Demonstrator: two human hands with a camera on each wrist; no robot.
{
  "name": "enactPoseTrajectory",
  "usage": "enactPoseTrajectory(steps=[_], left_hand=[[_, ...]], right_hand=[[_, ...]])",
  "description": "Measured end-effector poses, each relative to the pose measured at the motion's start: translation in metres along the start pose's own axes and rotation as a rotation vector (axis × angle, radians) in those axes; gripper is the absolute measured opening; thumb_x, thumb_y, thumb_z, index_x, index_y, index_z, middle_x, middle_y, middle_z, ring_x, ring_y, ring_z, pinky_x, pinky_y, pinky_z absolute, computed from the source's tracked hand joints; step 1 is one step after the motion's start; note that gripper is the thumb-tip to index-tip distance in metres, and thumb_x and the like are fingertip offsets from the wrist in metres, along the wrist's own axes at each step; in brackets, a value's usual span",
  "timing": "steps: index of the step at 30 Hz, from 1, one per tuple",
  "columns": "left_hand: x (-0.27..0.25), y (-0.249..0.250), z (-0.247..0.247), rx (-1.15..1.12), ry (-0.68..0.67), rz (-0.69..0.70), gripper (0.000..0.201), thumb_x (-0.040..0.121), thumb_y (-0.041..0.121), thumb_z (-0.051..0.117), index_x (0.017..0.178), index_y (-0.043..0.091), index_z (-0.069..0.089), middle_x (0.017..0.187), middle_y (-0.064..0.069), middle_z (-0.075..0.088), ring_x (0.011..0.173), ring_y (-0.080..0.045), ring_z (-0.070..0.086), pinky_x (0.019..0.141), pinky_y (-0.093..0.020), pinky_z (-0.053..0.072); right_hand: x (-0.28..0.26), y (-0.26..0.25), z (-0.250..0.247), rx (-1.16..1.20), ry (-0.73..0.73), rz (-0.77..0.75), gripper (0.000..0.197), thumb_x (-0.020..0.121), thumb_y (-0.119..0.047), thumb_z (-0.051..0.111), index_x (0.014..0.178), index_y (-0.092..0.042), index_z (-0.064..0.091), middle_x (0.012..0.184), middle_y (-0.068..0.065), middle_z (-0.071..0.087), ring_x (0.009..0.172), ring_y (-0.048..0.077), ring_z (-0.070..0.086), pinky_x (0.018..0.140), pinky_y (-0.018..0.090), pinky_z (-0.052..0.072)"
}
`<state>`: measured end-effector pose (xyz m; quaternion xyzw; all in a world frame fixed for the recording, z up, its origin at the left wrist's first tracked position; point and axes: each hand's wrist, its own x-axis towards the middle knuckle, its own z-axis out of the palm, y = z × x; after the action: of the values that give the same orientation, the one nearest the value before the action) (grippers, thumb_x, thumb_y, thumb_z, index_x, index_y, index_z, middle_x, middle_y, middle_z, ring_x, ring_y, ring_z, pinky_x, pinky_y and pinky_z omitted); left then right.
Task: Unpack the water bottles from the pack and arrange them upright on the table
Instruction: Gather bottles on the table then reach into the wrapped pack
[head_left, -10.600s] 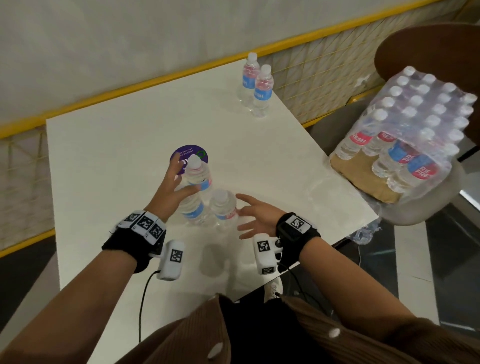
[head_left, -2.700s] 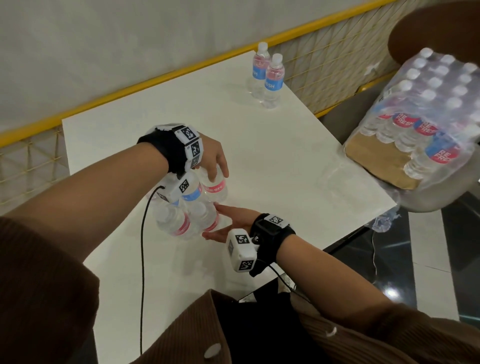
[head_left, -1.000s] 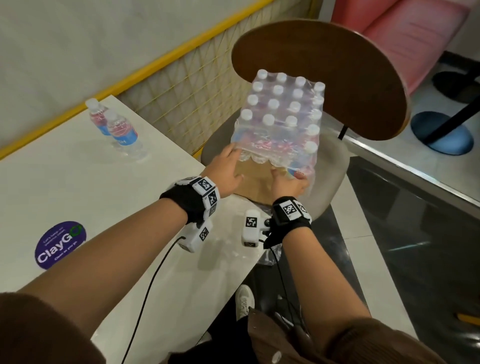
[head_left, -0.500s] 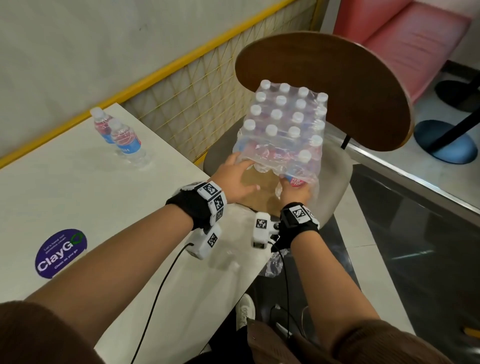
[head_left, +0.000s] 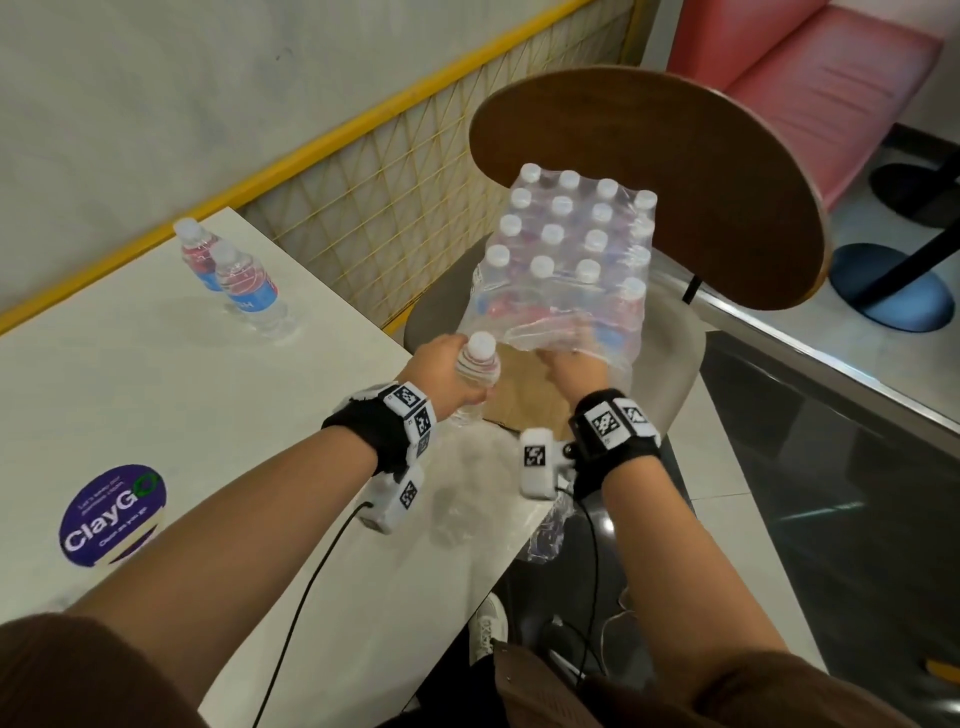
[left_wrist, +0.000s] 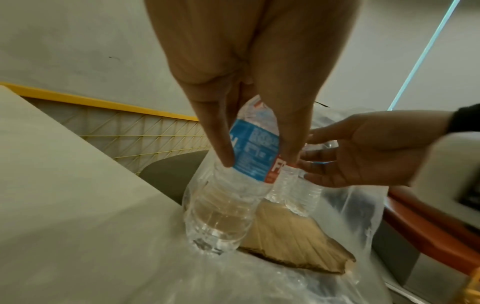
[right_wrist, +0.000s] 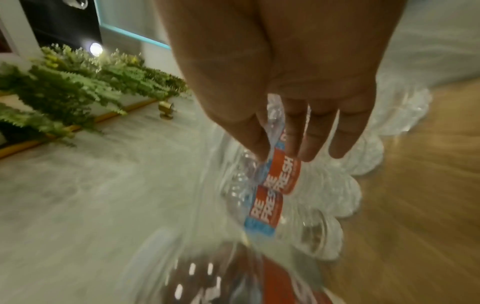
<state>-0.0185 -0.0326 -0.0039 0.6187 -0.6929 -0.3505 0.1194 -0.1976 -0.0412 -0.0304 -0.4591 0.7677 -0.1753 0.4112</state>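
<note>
A clear bottle (left_wrist: 235, 176) with white cap and blue-and-red label, beside a clear-wrapped pack (head_left: 566, 270) of white-capped bottles on a brown chair (head_left: 727, 171); white table (head_left: 156, 374) bearing a purple round sticker (head_left: 111, 514); yellow lattice railing (head_left: 395, 187); pink bench (head_left: 831, 67).

The table (head_left: 156, 374) lay to the person's left, and the chair (head_left: 670, 332) stood just off its right edge. The pack (head_left: 566, 270) sat on the chair seat, in front of the backrest, on a sheet of cardboard (head_left: 524, 400). Two bottles (head_left: 234, 275) stood upright side by side near the table's far corner, well apart from the pack. A round sticker (head_left: 111, 514) lay on the table nearer the person. The left hand (head_left: 441, 374) held a single bottle (head_left: 475, 374) upright between the table's edge and the pack. The right hand (head_left: 576, 371) was just to its right, fingers reaching into the pack's near open end.
</note>
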Motion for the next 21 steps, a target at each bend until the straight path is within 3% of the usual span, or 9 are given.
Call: enactPoseTrajectory(steps=[1,3,6,9,11,14,16,19,21], left_hand=[[0.000,0.000,0.001,0.006,0.000,0.006,0.060,0.062,0.030,0.084,0.115,0.015,0.059,0.112,-0.005,0.064,0.103,-0.024,0.063,0.093,-0.042,0.051],[0.001,0.004,0.002,0.037,-0.011,0.023,0.061,0.065,0.029,0.084,0.118,0.014,0.058,0.115,-0.006,0.063,0.105,-0.024,0.062,0.095,-0.039,0.049],[0.002,0.005,0.004,0.052,-0.016,0.042,0.060,0.068,0.026,0.082,0.120,0.012,0.057,0.119,-0.008,0.061,0.109,-0.024,0.060,0.096,-0.038,0.048],[0.000,0.002,0.004,0.067,-0.024,0.059,0.062,0.067,0.026,0.082,0.121,0.011,0.055,0.120,-0.008,0.057,0.110,-0.025,0.058,0.096,-0.035,0.047],[-0.001,0.000,0.003,0.092,-0.024,0.057,0.063,0.066,0.027,0.082,0.119,0.010,0.053,0.120,-0.009,0.054,0.108,-0.025,0.057,0.094,-0.034,0.046],[-0.004,-0.003,-0.001,0.094,-0.011,0.043,0.068,0.063,0.027,0.083,0.119,0.008,0.050,0.121,-0.009,0.048,0.108,-0.025,0.054,0.095,-0.035,0.046],[-0.008,-0.006,-0.003,0.077,-0.008,0.029,0.071,0.062,0.028,0.084,0.120,0.008,0.048,0.123,-0.009,0.045,0.107,-0.024,0.053,0.095,-0.033,0.045],[-0.015,-0.010,-0.008,0.044,-0.002,0.004,0.067,0.063,0.031,0.084,0.115,0.006,0.049,0.119,-0.008,0.044,0.102,-0.023,0.054,0.086,-0.028,0.043],[-0.021,-0.012,-0.014,0.018,-0.009,-0.025,0.061,0.064,0.032,0.084,0.109,0.008,0.052,0.108,-0.004,0.050,0.095,-0.021,0.055,0.078,-0.025,0.041]], right_hand=[[0.013,0.005,-0.006,-0.148,-0.020,-0.004,0.050,0.097,-0.037,0.045,0.135,-0.005,0.048,0.140,0.015,0.048,0.128,0.030,0.045,0.108,0.035,0.032],[0.055,0.024,-0.008,-0.367,-0.044,-0.057,0.080,0.082,-0.068,0.049,0.140,-0.013,0.041,0.145,0.008,0.042,0.130,0.028,0.042,0.108,0.037,0.030],[0.099,0.042,-0.012,-0.363,-0.041,-0.017,0.067,0.084,-0.039,0.063,0.143,-0.021,0.037,0.145,-0.004,0.041,0.128,0.023,0.045,0.107,0.036,0.038],[0.066,0.007,-0.029,-0.424,0.092,-0.098,0.053,0.084,-0.031,0.063,0.134,-0.027,0.045,0.128,-0.015,0.050,0.114,0.015,0.052,0.097,0.028,0.045],[0.052,0.001,-0.037,-0.348,0.040,-0.116,0.046,0.090,-0.024,0.056,0.135,-0.022,0.044,0.129,-0.013,0.046,0.112,0.013,0.051,0.092,0.022,0.046],[0.009,0.011,-0.037,-0.455,0.080,-0.146,0.066,0.084,-0.020,0.063,0.143,-0.026,0.035,0.138,-0.002,0.046,0.120,0.022,0.051,0.099,0.032,0.043],[-0.019,0.029,-0.031,-0.486,0.056,-0.171,0.072,0.085,-0.013,0.064,0.147,-0.024,0.029,0.141,0.009,0.047,0.120,0.027,0.052,0.096,0.034,0.044],[-0.022,0.036,-0.016,-0.211,0.133,-0.022,0.059,0.089,-0.024,0.057,0.143,-0.021,0.034,0.147,0.004,0.040,0.127,0.023,0.045,0.105,0.031,0.037],[-0.021,0.026,-0.006,-0.048,0.178,-0.021,0.047,0.092,-0.030,0.053,0.137,-0.016,0.045,0.143,0.007,0.044,0.125,0.024,0.047,0.106,0.033,0.037]])
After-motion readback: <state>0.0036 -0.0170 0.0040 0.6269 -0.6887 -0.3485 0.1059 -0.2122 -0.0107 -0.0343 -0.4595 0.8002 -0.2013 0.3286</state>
